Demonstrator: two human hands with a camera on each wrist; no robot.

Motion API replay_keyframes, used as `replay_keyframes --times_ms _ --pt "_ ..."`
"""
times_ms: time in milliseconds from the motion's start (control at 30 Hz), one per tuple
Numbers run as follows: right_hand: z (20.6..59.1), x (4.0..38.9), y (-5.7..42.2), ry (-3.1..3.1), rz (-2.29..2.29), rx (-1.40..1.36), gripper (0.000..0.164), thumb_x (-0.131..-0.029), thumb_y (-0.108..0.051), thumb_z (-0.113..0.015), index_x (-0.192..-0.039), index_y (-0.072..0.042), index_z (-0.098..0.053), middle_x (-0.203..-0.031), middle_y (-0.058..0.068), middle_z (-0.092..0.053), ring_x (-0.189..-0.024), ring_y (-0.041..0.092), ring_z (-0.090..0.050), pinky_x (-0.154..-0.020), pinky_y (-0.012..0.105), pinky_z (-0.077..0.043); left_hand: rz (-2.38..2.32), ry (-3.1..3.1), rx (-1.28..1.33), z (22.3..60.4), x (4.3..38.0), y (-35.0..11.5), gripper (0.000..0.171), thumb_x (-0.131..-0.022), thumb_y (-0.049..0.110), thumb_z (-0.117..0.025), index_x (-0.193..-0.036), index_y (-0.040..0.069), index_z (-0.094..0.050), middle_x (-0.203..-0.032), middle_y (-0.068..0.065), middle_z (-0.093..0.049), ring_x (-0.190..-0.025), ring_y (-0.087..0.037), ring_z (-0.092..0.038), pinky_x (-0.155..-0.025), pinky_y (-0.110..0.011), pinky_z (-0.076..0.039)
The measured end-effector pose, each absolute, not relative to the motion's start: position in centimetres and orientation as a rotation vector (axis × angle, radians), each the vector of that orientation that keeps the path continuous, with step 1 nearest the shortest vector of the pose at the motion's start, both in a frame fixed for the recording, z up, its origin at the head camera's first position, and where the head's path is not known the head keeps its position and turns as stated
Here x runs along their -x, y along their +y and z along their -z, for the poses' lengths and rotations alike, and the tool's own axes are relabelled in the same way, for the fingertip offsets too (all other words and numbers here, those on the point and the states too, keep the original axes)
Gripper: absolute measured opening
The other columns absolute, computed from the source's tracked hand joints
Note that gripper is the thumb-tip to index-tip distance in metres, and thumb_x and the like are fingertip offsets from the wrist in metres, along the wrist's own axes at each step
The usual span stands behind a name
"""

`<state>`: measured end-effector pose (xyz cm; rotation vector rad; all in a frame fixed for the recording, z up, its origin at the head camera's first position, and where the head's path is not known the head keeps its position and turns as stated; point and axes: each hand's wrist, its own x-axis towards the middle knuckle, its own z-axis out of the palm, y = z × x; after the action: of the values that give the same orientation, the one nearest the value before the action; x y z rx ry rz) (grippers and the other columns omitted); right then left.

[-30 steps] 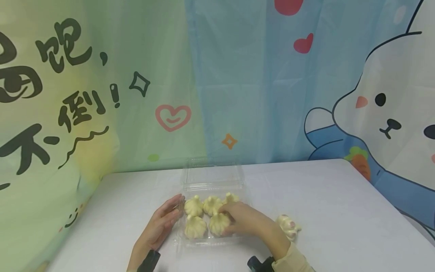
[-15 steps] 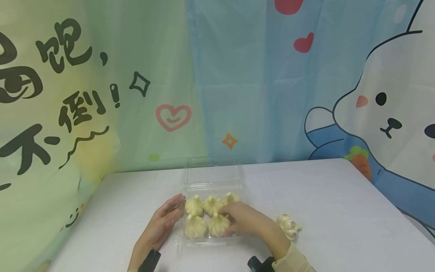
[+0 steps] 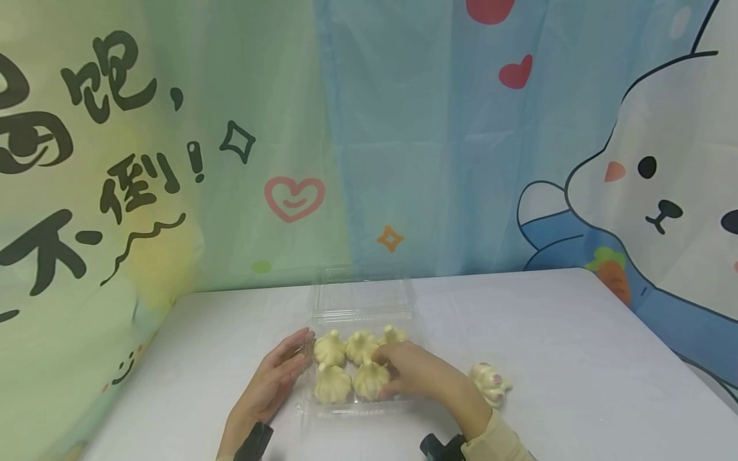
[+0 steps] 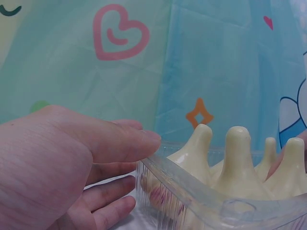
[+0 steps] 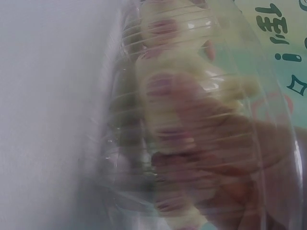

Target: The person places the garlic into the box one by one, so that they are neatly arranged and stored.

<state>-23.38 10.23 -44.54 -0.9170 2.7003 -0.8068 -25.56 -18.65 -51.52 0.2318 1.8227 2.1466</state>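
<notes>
From the head view, the white worktop (image 3: 576, 346) runs well out on either side of the clear tray (image 3: 360, 413), whose opened lid (image 3: 363, 298) reaches back near the far edge and the printed curtain (image 3: 392, 128). I count five garlic bulbs (image 3: 332, 386) in the tray, three behind and two in front; a sixth, the loose bulb (image 3: 487, 384), lies on the worktop. The right hand (image 3: 415, 371) pinches the right front bulb (image 3: 370, 382), partly hiding the one behind. The left hand (image 3: 277, 374) is at the tray's left wall.

In the left wrist view its thumb rests straight at the rim, the other fingers loosely spread outside; four bulb necks show clearly.

In the right wrist view, ribbed plastic blurs the pinching fingers, and I can't count the bulbs.
</notes>
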Motion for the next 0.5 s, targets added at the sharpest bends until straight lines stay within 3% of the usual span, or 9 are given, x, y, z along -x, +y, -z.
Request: replay_keyframes --times_ms 133,267,500 --pt "44.47 23.38 10.18 2.699 0.801 0.944 0.037 -0.070 -0.021 -0.081 -0.101 -0.008 -0.066 -0.086 -0.005 -0.065 -0.075 0.009 -0.060 -0.069 0.022 -0.051 -2.145 1.834 -0.213 51.50 25.56 -18.60 0.053 -0.096 0.013 -0.050 -0.146 0.012 -0.033 -0.154 -0.008 -0.030 -0.145 -0.026 -0.026 -0.116 -0.032 -0.029" --pt "44.58 23.51 10.16 2.710 0.769 0.966 0.029 -0.071 -0.022 -0.080 -0.093 -0.012 -0.064 -0.079 -0.007 -0.062 -0.072 0.008 -0.057 -0.067 0.021 -0.050 -2.152 1.834 -0.204 51.48 25.58 -18.57 0.052 -0.096 0.012 -0.050 -0.146 0.012 -0.034 -0.154 -0.009 -0.031 -0.144 -0.026 -0.026 -0.115 -0.031 -0.030" --pt "44.86 23.67 10.30 2.728 0.733 0.975 0.029 -0.072 -0.024 -0.080 -0.095 -0.014 -0.065 -0.084 -0.010 -0.064 -0.079 0.009 -0.061 -0.074 0.023 -0.053 -2.153 1.830 -0.208 51.57 25.64 -18.63 0.052 -0.096 0.012 -0.050 -0.145 0.012 -0.035 -0.154 -0.009 -0.031 -0.144 -0.026 -0.027 -0.113 -0.027 -0.033"
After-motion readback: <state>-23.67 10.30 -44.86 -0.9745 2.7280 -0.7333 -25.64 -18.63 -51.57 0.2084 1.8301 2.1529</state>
